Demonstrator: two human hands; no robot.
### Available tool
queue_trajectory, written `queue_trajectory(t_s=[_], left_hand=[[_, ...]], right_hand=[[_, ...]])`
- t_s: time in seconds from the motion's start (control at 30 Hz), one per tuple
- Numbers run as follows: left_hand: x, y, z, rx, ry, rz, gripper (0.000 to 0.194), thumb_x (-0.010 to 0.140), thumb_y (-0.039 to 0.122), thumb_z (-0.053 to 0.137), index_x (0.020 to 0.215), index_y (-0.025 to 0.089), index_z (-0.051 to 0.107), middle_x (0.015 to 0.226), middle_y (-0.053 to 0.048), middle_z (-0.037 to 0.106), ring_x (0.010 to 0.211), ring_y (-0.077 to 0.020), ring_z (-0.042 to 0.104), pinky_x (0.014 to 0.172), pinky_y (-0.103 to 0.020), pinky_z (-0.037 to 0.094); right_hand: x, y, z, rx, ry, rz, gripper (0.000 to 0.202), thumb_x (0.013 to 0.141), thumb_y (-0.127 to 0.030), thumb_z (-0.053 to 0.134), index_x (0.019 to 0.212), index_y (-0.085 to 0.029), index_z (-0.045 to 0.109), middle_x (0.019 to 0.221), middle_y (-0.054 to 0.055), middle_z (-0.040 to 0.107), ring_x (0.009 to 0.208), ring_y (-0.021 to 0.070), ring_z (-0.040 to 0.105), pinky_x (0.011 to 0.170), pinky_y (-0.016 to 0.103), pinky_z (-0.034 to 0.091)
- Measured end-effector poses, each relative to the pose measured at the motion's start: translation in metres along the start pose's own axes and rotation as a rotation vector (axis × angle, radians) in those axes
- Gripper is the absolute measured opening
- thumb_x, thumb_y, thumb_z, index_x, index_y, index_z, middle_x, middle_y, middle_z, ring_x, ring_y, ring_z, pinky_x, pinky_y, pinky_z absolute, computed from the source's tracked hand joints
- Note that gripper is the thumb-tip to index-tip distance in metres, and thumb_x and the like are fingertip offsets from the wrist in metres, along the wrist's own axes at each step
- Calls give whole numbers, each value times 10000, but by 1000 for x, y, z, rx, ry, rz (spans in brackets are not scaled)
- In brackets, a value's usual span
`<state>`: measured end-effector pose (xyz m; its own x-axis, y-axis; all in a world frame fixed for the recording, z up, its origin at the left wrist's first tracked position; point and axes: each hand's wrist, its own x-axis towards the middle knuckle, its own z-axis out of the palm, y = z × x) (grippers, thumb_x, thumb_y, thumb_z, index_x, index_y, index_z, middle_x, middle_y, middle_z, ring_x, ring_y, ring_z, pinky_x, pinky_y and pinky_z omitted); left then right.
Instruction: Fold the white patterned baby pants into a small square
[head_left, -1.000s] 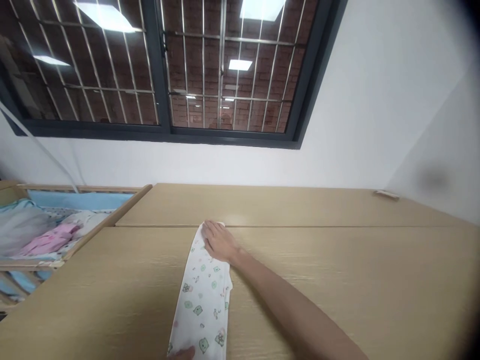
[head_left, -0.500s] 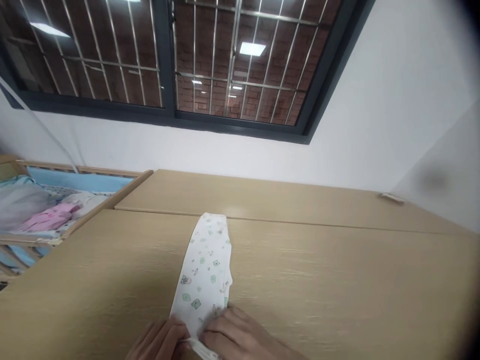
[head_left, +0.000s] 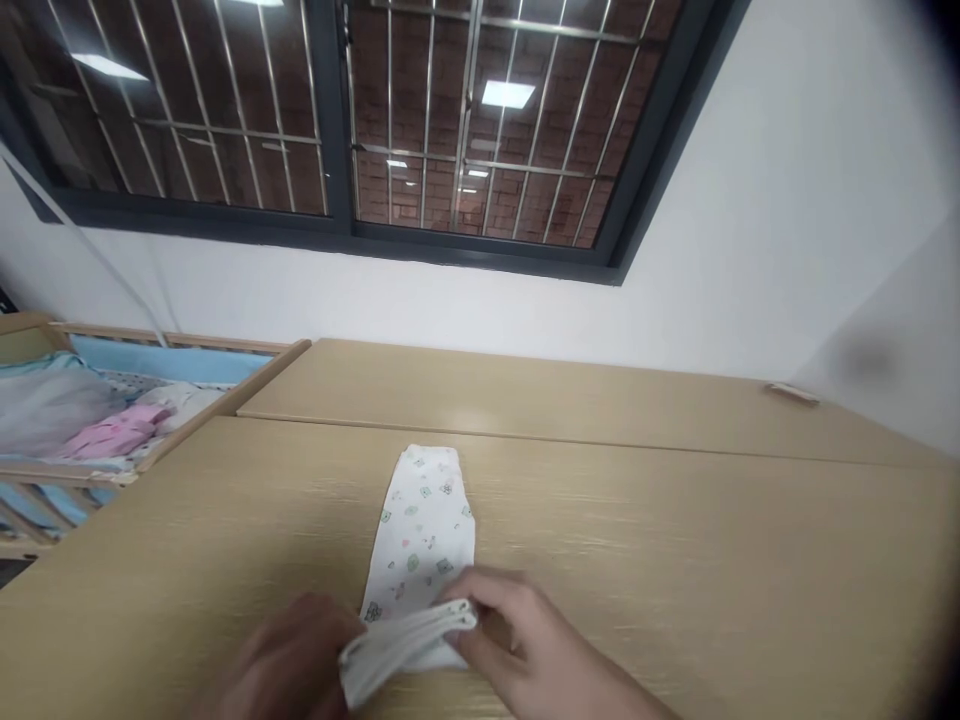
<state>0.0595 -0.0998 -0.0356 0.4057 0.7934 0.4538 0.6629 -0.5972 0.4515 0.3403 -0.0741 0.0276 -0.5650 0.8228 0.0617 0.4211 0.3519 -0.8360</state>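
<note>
Folded white baby pants [head_left: 416, 535] with a small green and grey print lie lengthwise on the wooden tabletop, and their near end is lifted and folded back over the rest. My right hand [head_left: 529, 640] pinches the right end of this raised edge between thumb and fingers. At the left end of the same edge is my left hand [head_left: 281, 655], closed on the cloth; it is blurred, and its fingertips are partly hidden behind the fabric. The far end of the pants rests flat, short of the seam in the tabletop.
A wooden crib [head_left: 225, 400] with blue lining stands at the left, holding a pink cloth [head_left: 120, 430] and pale bedding. Behind the wooden tabletop [head_left: 675, 560] is a white wall with a barred, dark-framed window [head_left: 480, 250]. A small flat object [head_left: 793, 394] lies at the back right.
The near end of the pants has been lifted and turned away from me over the flat part. My right hand has risen and moved right; my left hand has moved slightly left and up.
</note>
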Motion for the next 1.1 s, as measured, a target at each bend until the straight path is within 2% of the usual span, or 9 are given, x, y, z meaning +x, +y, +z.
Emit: queue_trajectory(t_s=[0.13, 0.23, 0.4, 0.57, 0.63, 0.73, 0.87, 1.0, 1.1], left_hand=[[60, 1, -19, -91, 20, -210, 223, 966, 401, 539, 905, 241, 681, 838, 13, 704, 772, -178, 662, 707, -249, 531], [111, -16, -16, -150, 40, -277, 326, 942, 476, 536, 783, 207, 629, 695, 13, 641, 644, -175, 599, 583, -253, 458], [162, -65, 24, -329, 74, -385, 307, 911, 384, 551, 1103, 170, 658, 975, -56, 752, 829, -207, 708, 693, -275, 524], [175, -90, 65, -210, 69, -459, 224, 881, 260, 571, 1065, 152, 638, 884, -71, 753, 802, -218, 714, 722, -300, 530], [175, -88, 70, -150, 62, -471, 195, 883, 221, 561, 1050, 154, 636, 895, -80, 750, 823, -227, 711, 757, -319, 530], [165, -71, 66, -47, 89, -453, 258, 903, 209, 535, 1139, 149, 621, 1123, -135, 716, 1084, -279, 658, 950, -393, 490], [119, -26, 63, 213, 25, -190, 379, 980, 356, 473, 1274, 144, 584, 1299, -165, 640, 1231, -330, 573, 1069, -483, 428], [60, 12, 77, 410, -79, -35, 518, 957, 444, 509, 1339, 99, 575, 1374, -206, 608, 1265, -380, 562, 1058, -525, 457], [37, 21, 88, 450, -124, -10, 491, 938, 415, 544, 1320, 115, 618, 1355, -203, 627, 1270, -397, 559, 1063, -562, 457]], right_hand=[[39, 5, -19, 18, 159, -76, 173, 960, -301, 581, 1049, -205, 694, 951, 31, 678, 831, 160, 599, 710, 262, 461], [81, 25, -32, 33, 303, -66, 219, 950, -368, 591, 1056, -191, 664, 887, 22, 654, 785, 163, 583, 689, 273, 459], [141, 86, -39, 79, 504, 47, 216, 840, -317, 662, 1004, -197, 587, 850, 11, 644, 746, 170, 592, 642, 276, 474], [159, 131, -33, -22, 544, 171, 165, 773, -200, 653, 912, -210, 563, 799, -3, 623, 730, 169, 593, 645, 274, 475], [158, 138, -31, -66, 520, 175, 148, 784, -197, 642, 910, -206, 564, 804, 2, 623, 737, 172, 597, 667, 283, 483], [152, 137, -31, -151, 517, 136, 163, 840, -239, 609, 991, -194, 568, 905, 39, 638, 822, 195, 616, 740, 319, 512], [136, 112, -32, -354, 491, 4, 387, 954, -337, 533, 1298, -158, 521, 1272, 156, 585, 1177, 267, 574, 1004, 428, 474], [107, 66, -21, -435, 141, -205, 587, 1016, -454, 499, 1544, -231, 372, 1604, 138, 367, 1463, 302, 360, 1185, 480, 321], [87, 39, -3, -391, -144, -329, 568, 1050, -472, 442, 1584, -315, 330, 1674, 45, 251, 1530, 261, 257, 1231, 440, 262]])
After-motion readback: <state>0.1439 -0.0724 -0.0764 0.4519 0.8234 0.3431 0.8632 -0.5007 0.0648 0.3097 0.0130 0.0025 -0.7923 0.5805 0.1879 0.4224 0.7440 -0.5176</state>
